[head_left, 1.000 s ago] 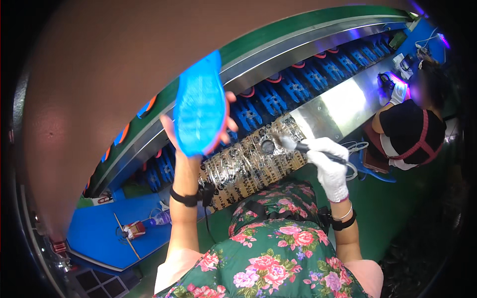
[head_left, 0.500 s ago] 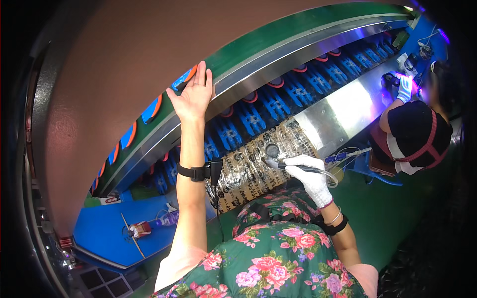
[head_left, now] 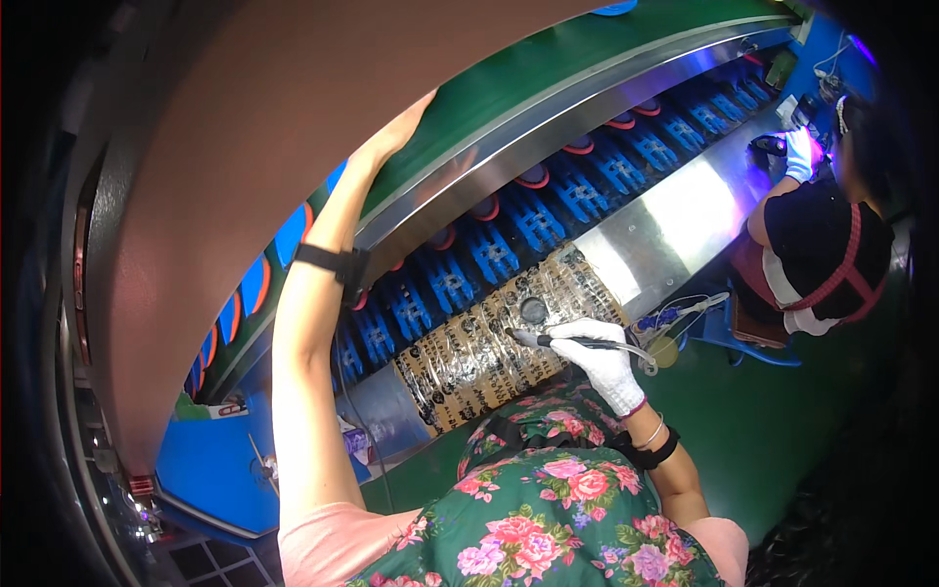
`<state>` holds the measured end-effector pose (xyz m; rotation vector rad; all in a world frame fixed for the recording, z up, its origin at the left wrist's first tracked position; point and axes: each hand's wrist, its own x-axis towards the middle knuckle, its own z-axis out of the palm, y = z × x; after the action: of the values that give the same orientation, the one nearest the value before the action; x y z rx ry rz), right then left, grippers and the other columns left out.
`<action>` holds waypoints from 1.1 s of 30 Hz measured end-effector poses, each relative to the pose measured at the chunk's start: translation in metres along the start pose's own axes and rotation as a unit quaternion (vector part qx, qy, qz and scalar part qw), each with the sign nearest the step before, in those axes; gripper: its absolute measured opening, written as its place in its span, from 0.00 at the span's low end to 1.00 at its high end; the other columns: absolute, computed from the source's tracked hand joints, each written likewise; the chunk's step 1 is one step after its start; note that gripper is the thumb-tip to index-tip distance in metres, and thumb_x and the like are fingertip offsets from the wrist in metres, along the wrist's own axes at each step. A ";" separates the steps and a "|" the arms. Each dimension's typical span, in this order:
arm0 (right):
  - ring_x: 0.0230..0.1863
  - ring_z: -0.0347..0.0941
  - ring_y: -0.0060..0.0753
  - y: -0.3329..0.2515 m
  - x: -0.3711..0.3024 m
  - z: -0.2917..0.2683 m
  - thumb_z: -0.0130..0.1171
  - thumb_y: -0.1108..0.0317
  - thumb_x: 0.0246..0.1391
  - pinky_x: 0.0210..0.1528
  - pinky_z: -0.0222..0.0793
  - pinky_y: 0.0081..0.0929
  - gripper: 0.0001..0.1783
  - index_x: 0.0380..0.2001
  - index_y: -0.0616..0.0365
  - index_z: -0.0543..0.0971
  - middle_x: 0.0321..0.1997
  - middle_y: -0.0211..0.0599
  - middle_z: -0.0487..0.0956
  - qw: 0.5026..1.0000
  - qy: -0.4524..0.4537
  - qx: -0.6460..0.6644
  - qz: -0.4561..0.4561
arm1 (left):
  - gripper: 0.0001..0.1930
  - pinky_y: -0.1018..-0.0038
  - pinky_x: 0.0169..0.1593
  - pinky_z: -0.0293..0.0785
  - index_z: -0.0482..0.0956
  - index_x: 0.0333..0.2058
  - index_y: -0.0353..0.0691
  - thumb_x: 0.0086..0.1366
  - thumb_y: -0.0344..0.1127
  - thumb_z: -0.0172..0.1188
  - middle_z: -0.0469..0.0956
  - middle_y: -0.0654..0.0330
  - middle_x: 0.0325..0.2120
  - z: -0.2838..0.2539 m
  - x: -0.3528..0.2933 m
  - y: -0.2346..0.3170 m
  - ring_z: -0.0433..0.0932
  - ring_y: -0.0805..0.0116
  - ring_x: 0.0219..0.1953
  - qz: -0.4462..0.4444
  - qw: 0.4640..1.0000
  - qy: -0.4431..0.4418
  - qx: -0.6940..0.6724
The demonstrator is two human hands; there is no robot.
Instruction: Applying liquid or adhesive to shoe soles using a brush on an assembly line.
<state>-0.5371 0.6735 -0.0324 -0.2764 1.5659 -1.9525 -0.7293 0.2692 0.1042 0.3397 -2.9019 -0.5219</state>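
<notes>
My right hand (head_left: 602, 362), in a white knitted glove, is closed round a black-handled brush (head_left: 592, 342) with a thin clear tube running from its back end. The brush's pale head points left over a work surface wrapped in printed brown tape (head_left: 469, 342), close to a small round dark cup (head_left: 533, 310). Bare, my left hand (head_left: 401, 127) reaches up over the green conveyor belt (head_left: 469, 117). Its fingers are hidden behind a large brown panel. Blue sole-like pieces with orange rims (head_left: 291, 235) lie along the belt, left of that arm.
The brown panel (head_left: 245, 117) overhangs the belt. Under the belt's metal rail (head_left: 518, 132) runs a row of blue slotted parts (head_left: 541, 225). A co-worker (head_left: 817, 245) sits at the right under violet light. A blue table (head_left: 210, 479) stands lower left; a cable (head_left: 362, 421) hangs by my left arm.
My left hand, spread open over the belt's edge before, has moved further over the belt and partly behind the panel. The blue pieces on the belt have shifted. The right hand keeps hold of the brush.
</notes>
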 end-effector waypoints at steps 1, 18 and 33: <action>0.39 0.81 0.22 0.001 -0.002 -0.001 0.69 0.77 0.56 0.44 0.77 0.23 0.09 0.41 0.65 0.88 0.39 0.35 0.88 1.000 0.007 0.001 -0.005 | 0.53 0.58 0.64 0.71 0.50 0.75 0.31 0.69 0.71 0.52 0.68 0.32 0.64 -0.002 0.010 0.001 0.81 0.53 0.53 0.009 1.000 0.000 -0.001; 0.41 0.82 0.21 -0.002 -0.031 -0.026 0.69 0.76 0.57 0.46 0.77 0.23 0.10 0.43 0.63 0.88 0.41 0.34 0.88 0.999 0.048 0.018 -0.013 | 0.15 0.78 0.44 0.73 0.73 0.29 0.39 0.67 0.37 0.71 0.70 0.62 0.41 -0.006 -0.200 0.020 0.71 0.76 0.42 -0.081 0.954 0.168 -0.234; 0.47 0.84 0.38 -0.090 -0.028 0.015 0.69 0.83 0.49 0.51 0.80 0.31 0.12 0.38 0.63 0.87 0.46 0.50 0.87 0.987 0.024 0.079 -0.140 | 0.36 0.58 0.57 0.80 0.68 0.62 0.27 0.53 0.32 0.63 0.81 0.44 0.50 0.081 -0.306 0.043 0.83 0.52 0.50 -0.200 0.585 -0.107 -0.778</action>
<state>-0.5371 0.6874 0.0623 -0.4039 1.4530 -2.3018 -0.4612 0.4120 0.0055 0.5523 -1.3203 -2.7967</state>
